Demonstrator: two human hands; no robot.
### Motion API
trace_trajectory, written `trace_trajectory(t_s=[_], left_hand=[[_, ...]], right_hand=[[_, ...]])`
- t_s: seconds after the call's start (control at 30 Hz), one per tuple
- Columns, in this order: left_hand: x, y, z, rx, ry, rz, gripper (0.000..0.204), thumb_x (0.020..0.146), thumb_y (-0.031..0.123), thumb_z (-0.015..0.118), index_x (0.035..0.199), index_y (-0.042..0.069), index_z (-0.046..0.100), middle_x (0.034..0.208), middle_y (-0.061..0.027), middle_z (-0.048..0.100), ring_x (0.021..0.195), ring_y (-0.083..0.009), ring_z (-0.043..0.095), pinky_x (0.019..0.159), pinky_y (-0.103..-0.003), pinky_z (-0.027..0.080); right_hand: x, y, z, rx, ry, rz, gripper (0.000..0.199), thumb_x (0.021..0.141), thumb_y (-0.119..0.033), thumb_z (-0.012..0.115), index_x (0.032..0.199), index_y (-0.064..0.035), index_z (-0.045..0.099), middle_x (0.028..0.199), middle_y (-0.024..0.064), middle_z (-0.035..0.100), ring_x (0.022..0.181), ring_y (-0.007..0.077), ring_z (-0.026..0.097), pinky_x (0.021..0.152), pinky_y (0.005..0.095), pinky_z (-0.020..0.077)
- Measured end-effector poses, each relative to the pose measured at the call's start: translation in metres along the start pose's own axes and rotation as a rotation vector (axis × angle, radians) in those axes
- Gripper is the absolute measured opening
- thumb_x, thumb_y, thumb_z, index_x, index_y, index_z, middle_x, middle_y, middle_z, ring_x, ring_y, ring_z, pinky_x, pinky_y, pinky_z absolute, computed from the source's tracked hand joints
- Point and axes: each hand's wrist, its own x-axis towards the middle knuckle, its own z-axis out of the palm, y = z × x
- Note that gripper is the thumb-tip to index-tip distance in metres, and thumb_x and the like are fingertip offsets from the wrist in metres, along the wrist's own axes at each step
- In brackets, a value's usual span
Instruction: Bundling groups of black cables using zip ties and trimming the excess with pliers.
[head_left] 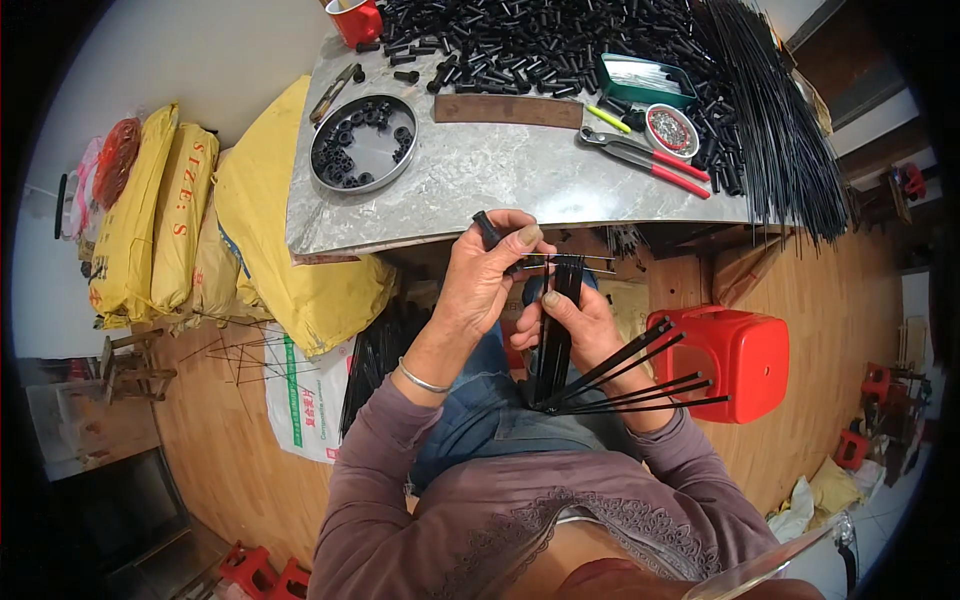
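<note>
Above my lap, my left hand [470,280] is closed round a short black plastic tube [487,229], its thumb and fingertips pressed together. Two thin metal wires [597,259] run sideways from that hand across the top of a bundle of slim black ribs [555,365], which looks like an umbrella frame. My right hand [590,325] grips this bundle from the right, thumb pressed on its front. Several ribs with capped ends [690,385] splay out from its lower end over my right forearm. What sits between the left fingertips is too small to make out.
The grey table [480,180] bears a round tin [318,165] of black rings, a brown strip [510,110], red-handled pincers [640,160], a green box [690,92] and heaped black tubes [530,40]. Long black rods [780,130] overhang its right edge. A red stool [765,365] stands right, yellow sacks [260,200] left.
</note>
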Motion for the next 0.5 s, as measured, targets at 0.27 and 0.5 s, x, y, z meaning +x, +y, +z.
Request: trace_trajectory(t_s=[0.27,0.5], left_hand=[[0.0011,0.0,0.0033,0.005,0.026,0.009,0.025,0.084,0.012,0.069,0.104,0.003,0.057,0.093,-0.009,0.064,0.086,-0.0194,0.064,0.076,-0.032,0.053],[0.0019,-0.0028,0.0034,0.026,0.061,0.046,0.022,0.083,0.008,0.07,0.101,0.002,0.059,0.091,-0.0089,0.065,0.084,-0.0183,0.064,0.074,-0.03,0.053]], right_hand=[[0.0017,-0.0022,0.0001,-0.009,-0.027,-0.007,0.025,0.097,-0.022,0.05,0.113,-0.0026,0.049,0.085,0.014,0.064,0.076,0.0265,0.068,0.067,0.0331,0.057],[0.0031,0.0,-0.0012,0.002,-0.025,-0.003,0.025,0.097,-0.023,0.051,0.111,-0.0021,0.049,0.084,0.0137,0.064,0.075,0.0268,0.068,0.067,0.0334,0.0572]])
